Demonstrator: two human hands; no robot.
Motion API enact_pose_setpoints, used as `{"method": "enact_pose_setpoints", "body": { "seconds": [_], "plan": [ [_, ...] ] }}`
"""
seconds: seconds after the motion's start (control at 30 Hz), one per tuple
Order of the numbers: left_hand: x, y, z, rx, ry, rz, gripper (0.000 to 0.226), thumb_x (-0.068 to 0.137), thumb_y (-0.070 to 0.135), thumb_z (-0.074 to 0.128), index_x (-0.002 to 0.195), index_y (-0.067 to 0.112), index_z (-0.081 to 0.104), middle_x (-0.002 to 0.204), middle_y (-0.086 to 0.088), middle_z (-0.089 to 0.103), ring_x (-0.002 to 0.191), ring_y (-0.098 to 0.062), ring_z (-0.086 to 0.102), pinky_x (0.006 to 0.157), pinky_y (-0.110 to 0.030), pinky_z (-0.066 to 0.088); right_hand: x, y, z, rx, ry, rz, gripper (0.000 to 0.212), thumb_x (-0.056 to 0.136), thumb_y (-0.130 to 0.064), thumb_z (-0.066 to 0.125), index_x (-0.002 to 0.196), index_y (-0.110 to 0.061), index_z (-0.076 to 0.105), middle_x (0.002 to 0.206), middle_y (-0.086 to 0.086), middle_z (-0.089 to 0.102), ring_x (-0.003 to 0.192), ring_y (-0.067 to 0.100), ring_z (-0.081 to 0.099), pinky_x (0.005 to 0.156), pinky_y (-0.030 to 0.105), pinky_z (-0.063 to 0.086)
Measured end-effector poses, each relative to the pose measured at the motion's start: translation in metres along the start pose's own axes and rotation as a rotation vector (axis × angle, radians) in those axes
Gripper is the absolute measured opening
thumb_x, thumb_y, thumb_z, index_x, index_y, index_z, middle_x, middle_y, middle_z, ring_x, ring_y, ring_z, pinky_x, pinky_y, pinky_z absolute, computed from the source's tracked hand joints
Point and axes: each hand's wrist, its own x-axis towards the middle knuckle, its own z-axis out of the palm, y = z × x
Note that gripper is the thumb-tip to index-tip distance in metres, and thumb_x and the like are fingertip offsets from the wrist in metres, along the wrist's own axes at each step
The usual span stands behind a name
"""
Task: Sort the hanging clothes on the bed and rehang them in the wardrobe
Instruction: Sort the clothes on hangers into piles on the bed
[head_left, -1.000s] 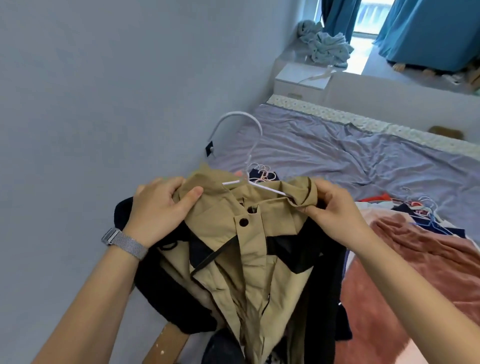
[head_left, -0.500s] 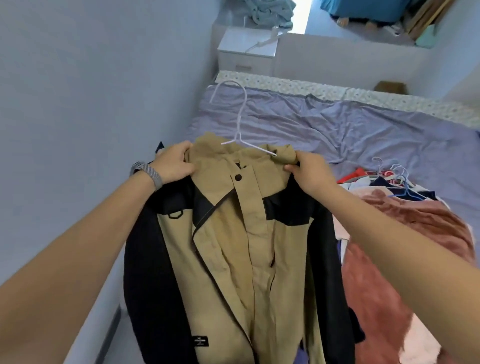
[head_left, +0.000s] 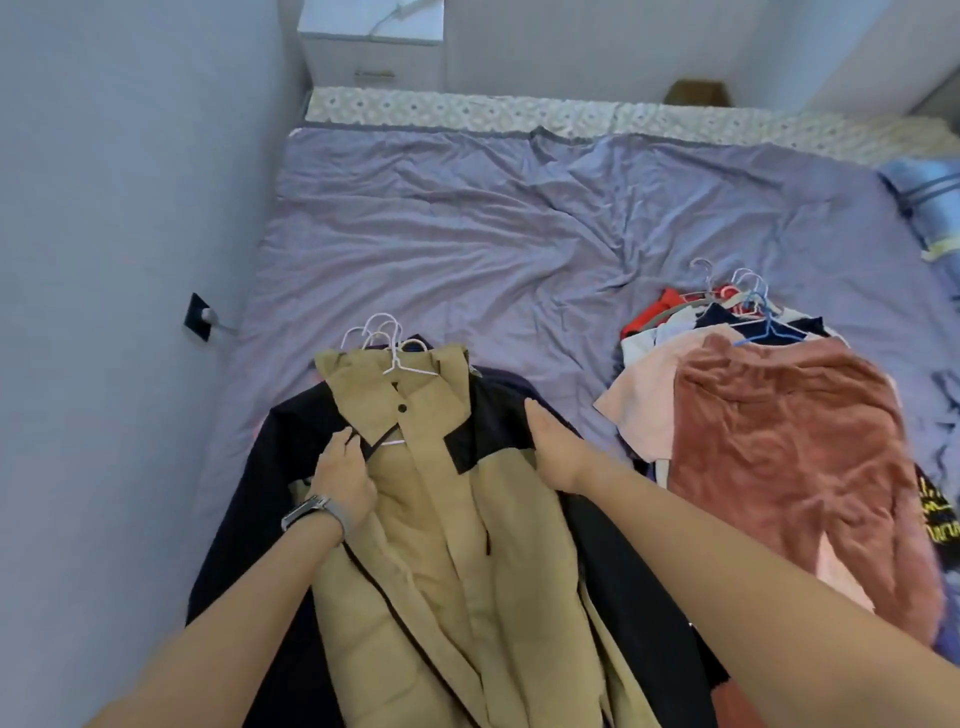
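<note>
A tan and black jacket on a white hanger lies flat on the bed, on top of a pile of dark clothes with several white hanger hooks at its head. My left hand rests on the jacket's left chest, fingers at the lapel edge. On the jacket's right shoulder lies my right hand, palm down with straight fingers. A second pile with a rust-pink top and mixed hangers sits to the right.
A grey wall with a dark socket runs along the left of the bed. A white nightstand stands past the bed's far end. A blue striped pillow lies at the far right.
The jacket, held up by its shoulders before, now lies on the left pile on the bed. Both hands have let go of the shoulders and rest flat on it.
</note>
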Motion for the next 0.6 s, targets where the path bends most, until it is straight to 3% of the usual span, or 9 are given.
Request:
{"method": "enact_pose_setpoints", "body": {
  "seconds": [0.03,0.13,0.23,0.37,0.47,0.6],
  "plan": [
    [-0.002,0.015,0.007,-0.036,-0.03,0.026,0.062,0.086,0.005,0.05,0.142,0.001,0.025,0.149,-0.014,0.023,0.136,-0.027,0.028,0.114,-0.033,0.022,-0.005,0.01,-0.001,-0.006,-0.002,0.014,0.063,0.095,0.0,0.042,0.148,-0.003,0.008,0.138,0.004,0.04,0.132,0.02,0.031,0.107,0.024,0.023],
    [-0.004,0.068,0.024,-0.088,-0.129,0.132,0.064,0.089,0.007,0.049,0.145,0.001,0.019,0.153,-0.011,0.017,0.14,-0.024,0.02,0.114,-0.027,0.015,-0.031,0.057,-0.017,0.042,0.01,0.131,0.067,0.093,0.002,0.044,0.152,-0.007,0.012,0.155,0.012,0.025,0.141,0.028,0.027,0.113,0.032,0.022],
    [-0.007,0.135,0.044,-0.145,-0.195,0.221,0.065,0.088,0.008,0.05,0.146,0.005,0.021,0.154,-0.005,0.015,0.141,-0.018,0.019,0.113,-0.024,0.016,-0.063,0.112,-0.045,0.052,-0.012,0.195,0.06,0.092,0.005,0.043,0.147,0.001,0.019,0.15,0.02,0.032,0.136,0.032,0.035,0.111,0.031,0.024],
    [-0.023,0.24,0.073,-0.136,-0.222,0.319,0.062,0.091,0.015,0.05,0.145,0.01,0.021,0.15,0.001,0.019,0.138,-0.018,0.027,0.109,-0.023,0.023,-0.104,0.215,-0.087,0.047,0.04,0.272,0.061,0.094,0.002,0.042,0.148,0.001,0.014,0.153,0.008,0.024,0.144,0.02,0.023,0.112,0.018,0.01],
    [-0.028,0.313,0.102,-0.218,-0.229,0.322,0.059,0.089,0.01,0.054,0.142,0.011,0.028,0.145,-0.004,0.031,0.13,-0.018,0.036,0.102,-0.014,0.024,-0.117,0.297,-0.12,0.033,0.071,0.313,0.058,0.087,0.005,0.044,0.143,0.004,0.03,0.148,0.014,0.035,0.14,0.024,0.031,0.111,0.02,0.016],
    [-0.034,0.403,0.148,-0.276,-0.234,0.235,0.058,0.09,0.013,0.056,0.141,0.01,0.03,0.143,-0.007,0.034,0.132,-0.021,0.034,0.106,-0.025,0.027,-0.12,0.405,-0.158,0.007,0.006,0.356,0.053,0.079,0.004,0.046,0.132,-0.001,0.048,0.137,0.019,0.049,0.132,0.03,0.043,0.108,0.023,0.027]
  ]
}}
